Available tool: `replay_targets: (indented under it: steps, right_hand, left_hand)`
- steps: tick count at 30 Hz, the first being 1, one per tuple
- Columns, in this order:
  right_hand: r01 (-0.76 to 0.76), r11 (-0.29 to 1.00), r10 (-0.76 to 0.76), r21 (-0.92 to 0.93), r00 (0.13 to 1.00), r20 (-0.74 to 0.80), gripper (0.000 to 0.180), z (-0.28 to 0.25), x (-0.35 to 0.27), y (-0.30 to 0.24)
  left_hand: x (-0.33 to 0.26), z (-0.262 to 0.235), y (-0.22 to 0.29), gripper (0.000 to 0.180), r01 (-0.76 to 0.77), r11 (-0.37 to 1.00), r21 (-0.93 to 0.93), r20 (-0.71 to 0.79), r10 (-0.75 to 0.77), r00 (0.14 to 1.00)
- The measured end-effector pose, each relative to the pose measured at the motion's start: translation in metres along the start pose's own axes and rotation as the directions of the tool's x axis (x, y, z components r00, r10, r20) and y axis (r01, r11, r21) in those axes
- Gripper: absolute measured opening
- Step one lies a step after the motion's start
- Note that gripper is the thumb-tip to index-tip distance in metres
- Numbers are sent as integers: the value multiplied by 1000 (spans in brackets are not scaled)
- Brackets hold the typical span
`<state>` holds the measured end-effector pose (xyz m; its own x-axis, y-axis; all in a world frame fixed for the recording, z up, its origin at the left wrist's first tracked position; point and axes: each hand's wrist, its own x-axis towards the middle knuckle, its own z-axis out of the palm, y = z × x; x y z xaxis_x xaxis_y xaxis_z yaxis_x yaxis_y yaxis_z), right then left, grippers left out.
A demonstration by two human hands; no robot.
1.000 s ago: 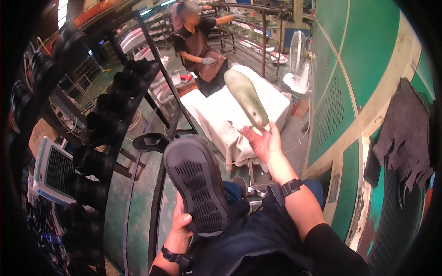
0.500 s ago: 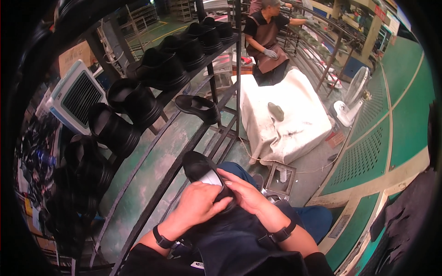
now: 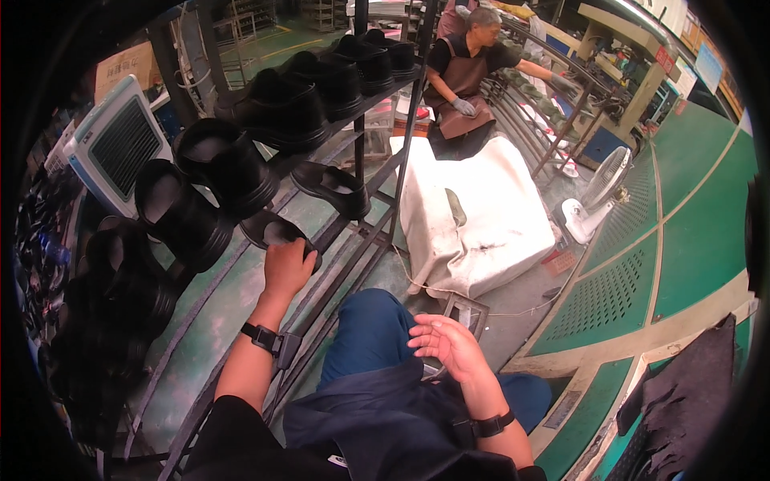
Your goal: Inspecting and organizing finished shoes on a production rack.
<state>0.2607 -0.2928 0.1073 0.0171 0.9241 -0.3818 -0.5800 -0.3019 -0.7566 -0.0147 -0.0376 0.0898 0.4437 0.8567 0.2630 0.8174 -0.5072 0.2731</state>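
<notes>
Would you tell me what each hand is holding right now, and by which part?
The left hand grips a black shoe on the rack by its near end. The right hand holds nothing.

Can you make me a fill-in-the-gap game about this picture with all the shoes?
1. The left hand rests on a black ____ on the metal rack.
2. The right hand is open and holds ____.
3. The white fan stands on the ____ floor.
4. A wristband sits on the left ____.

Missing words: shoe; nothing; green; wrist
</notes>
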Motion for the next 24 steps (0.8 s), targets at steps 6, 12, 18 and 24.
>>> replay_targets:
  steps: [6, 12, 18, 24]
  right_hand:
    - [40, 999, -39, 17, 996, -85, 37, -10, -5, -9]
    - [97, 995, -96, 12, 994, -42, 37, -6, -16, -12]
    - [36, 999, -39, -23, 983, -178, 37, -15, -31, -3]
    - [54, 999, -52, 8, 988, -147, 36, -26, -26, 5]
  left_hand:
    - [14, 2, 49, 65, -63, 976, -210, -291, -1, 957]
    - [107, 80, 66, 75, 94, 783, -615, -125, -215, 969]
    - [172, 136, 37, 79, 157, 739, -655, -29, -232, 972]
    - [105, 89, 69, 82, 48, 689, -723, -117, -191, 975]
